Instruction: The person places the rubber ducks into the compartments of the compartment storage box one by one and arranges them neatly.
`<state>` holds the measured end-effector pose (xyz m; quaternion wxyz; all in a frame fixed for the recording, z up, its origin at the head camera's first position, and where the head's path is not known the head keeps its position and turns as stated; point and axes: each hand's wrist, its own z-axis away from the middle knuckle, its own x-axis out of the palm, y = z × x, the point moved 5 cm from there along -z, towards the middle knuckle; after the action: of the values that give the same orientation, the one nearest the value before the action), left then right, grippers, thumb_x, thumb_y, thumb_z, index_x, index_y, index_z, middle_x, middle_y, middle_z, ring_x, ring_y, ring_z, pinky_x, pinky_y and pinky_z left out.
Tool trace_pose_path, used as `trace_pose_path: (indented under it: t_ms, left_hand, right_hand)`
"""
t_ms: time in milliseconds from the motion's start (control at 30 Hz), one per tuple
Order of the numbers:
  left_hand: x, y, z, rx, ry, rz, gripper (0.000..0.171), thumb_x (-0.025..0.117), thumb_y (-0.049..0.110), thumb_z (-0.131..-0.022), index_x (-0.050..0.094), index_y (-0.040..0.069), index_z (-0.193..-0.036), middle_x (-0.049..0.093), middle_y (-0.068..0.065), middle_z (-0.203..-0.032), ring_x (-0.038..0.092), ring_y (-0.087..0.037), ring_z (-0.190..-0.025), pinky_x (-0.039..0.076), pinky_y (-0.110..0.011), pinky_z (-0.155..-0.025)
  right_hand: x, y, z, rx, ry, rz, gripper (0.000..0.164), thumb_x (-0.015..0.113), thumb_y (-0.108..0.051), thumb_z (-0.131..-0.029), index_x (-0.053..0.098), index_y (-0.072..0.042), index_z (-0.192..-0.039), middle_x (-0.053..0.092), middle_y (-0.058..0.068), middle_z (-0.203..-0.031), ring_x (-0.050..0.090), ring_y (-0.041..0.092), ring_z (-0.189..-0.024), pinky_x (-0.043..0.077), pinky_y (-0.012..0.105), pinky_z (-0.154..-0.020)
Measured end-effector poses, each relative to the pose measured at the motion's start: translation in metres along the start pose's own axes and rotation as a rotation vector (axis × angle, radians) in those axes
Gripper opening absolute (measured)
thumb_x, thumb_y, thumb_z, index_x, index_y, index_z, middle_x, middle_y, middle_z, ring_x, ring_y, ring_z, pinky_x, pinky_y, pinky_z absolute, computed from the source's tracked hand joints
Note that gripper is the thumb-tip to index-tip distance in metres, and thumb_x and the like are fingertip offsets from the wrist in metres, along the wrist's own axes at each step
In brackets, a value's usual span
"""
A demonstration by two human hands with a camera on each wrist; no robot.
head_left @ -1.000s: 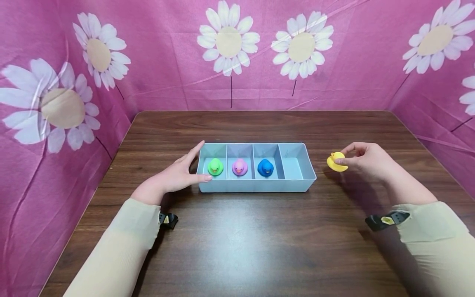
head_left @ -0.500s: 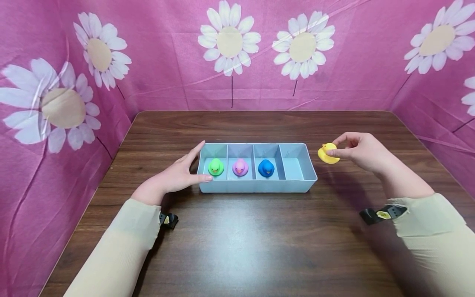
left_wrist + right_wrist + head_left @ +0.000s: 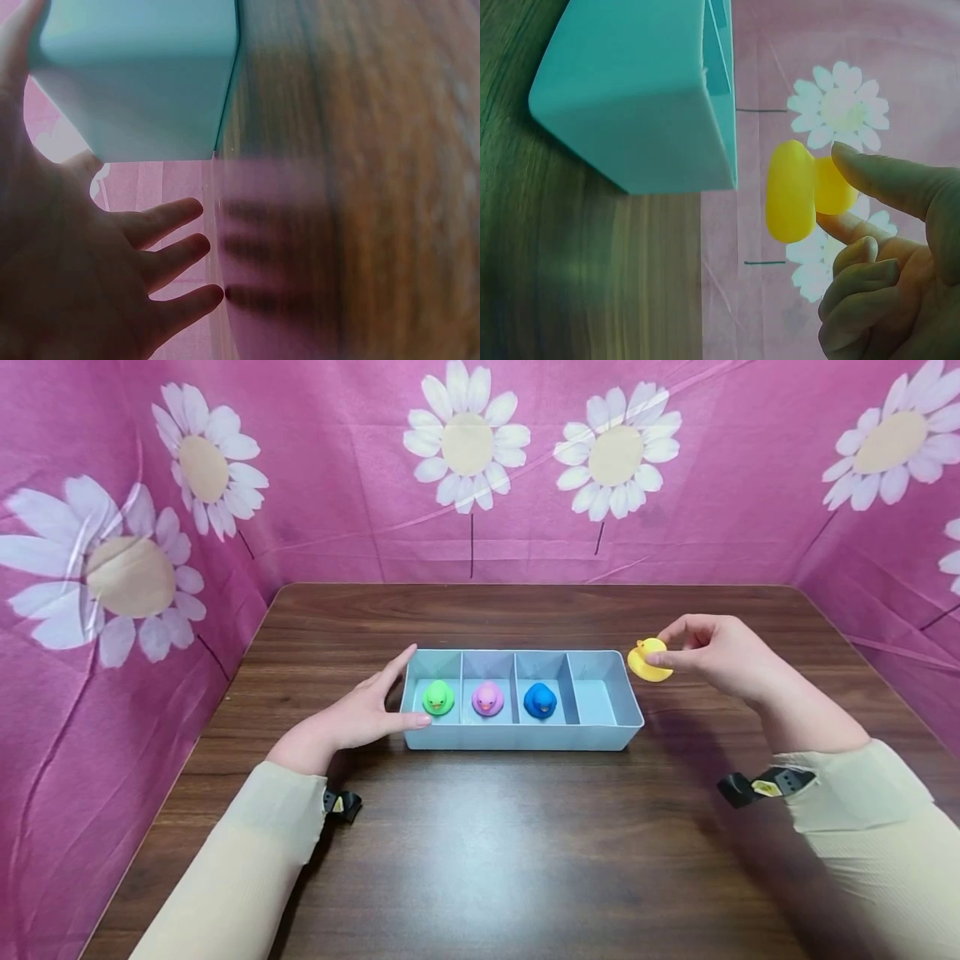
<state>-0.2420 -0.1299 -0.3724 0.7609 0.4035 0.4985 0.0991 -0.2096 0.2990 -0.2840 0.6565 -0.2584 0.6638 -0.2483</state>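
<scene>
A pale blue tray (image 3: 517, 737) with a row of compartments stands on the table. From left to right, a green rubber duck (image 3: 438, 697), a pink rubber duck (image 3: 487, 698) and a blue rubber duck (image 3: 540, 700) sit in separate compartments; the rightmost compartment is bare. My left hand (image 3: 360, 714) rests against the tray's left end, thumb at the front rim and index finger at the back corner. In the left wrist view its other fingers (image 3: 176, 255) spread out straight. My right hand (image 3: 723, 656) pinches a yellow rubber duck (image 3: 649, 660) between thumb and fingers, raised just right of the tray.
The brown wooden table (image 3: 480, 843) extends around the tray. Pink cloth (image 3: 337, 468) printed with white daisies hangs behind and along both sides. Each wrist wears a black strap (image 3: 765, 785) with a small camera.
My right hand has moved left and up with the yellow rubber duck, bringing it close to the tray's right end. The left hand and the other ducks stay in place.
</scene>
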Motion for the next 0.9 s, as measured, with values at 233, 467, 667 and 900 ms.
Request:
trace_pose_path:
  t_ms: [233,467,667,900]
  left_hand:
    - [0.000,-0.001,0.000,0.004,0.005,-0.003,0.105,0.071,0.058,-0.084,-0.004,0.045,-0.156,0.014,-0.011,-0.163,0.015,-0.035,-0.146,0.020,-0.059,-0.112]
    - [0.001,-0.001,-0.001,-0.008,0.004,-0.008,0.106,0.071,0.060,-0.083,-0.005,0.047,-0.155,0.011,-0.008,-0.163,0.014,-0.036,-0.146,0.020,-0.061,-0.111]
    - [0.001,-0.002,0.000,-0.019,0.001,-0.011,0.106,0.070,0.062,-0.083,-0.006,0.047,-0.155,0.009,-0.006,-0.164,0.013,-0.037,-0.146,0.019,-0.063,-0.111]
    - [0.000,-0.001,0.000,-0.021,0.000,-0.009,0.106,0.070,0.061,-0.083,-0.006,0.047,-0.155,0.010,-0.006,-0.164,0.013,-0.037,-0.146,0.019,-0.062,-0.111]
  right_hand:
    - [0.011,-0.014,-0.005,-0.024,-0.025,-0.024,0.033,0.085,-0.026,-0.080,0.072,-0.005,-0.101,0.045,0.007,-0.063,0.034,0.017,-0.052,0.026,0.031,-0.042]
    - [0.020,-0.023,-0.009,-0.044,-0.050,-0.022,0.032,0.086,-0.026,-0.079,0.072,-0.006,-0.100,0.047,0.007,-0.062,0.035,0.016,-0.051,0.026,0.030,-0.042]
    - [0.029,-0.023,-0.013,-0.070,-0.118,-0.039,0.035,0.084,-0.024,-0.081,0.071,-0.002,-0.104,0.047,0.004,-0.063,0.036,0.014,-0.052,0.028,0.029,-0.043]
    - [0.041,-0.024,-0.013,-0.071,-0.163,-0.054,0.034,0.084,-0.024,-0.081,0.072,-0.003,-0.105,0.050,0.007,-0.064,0.041,0.017,-0.054,0.033,0.028,-0.046]
